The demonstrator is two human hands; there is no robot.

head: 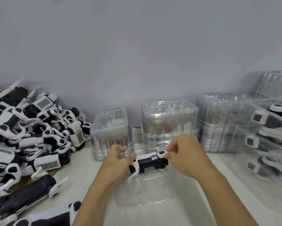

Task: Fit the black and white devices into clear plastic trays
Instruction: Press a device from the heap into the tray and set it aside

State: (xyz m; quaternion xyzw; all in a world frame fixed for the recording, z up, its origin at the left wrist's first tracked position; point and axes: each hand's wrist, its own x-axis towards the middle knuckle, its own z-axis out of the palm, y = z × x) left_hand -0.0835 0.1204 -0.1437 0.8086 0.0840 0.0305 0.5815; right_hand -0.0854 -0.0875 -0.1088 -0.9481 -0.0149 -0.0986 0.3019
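Device (149, 162), one black-and-white unit, lies over a clear plastic tray (142, 193) at the middle of the white desk (194, 209). The left hand (119, 160) curls its fingers round the device's left end beside a white folding arm. The right hand (184, 152) pinches the round white cap at the device's right end. A large heap of loose devices (27, 136), too tangled to count, fills the left. Behind stand two stacks of empty trays (169, 121), with more stacks (221, 123) to the right. Three packed trays (267, 144) lie at far right.
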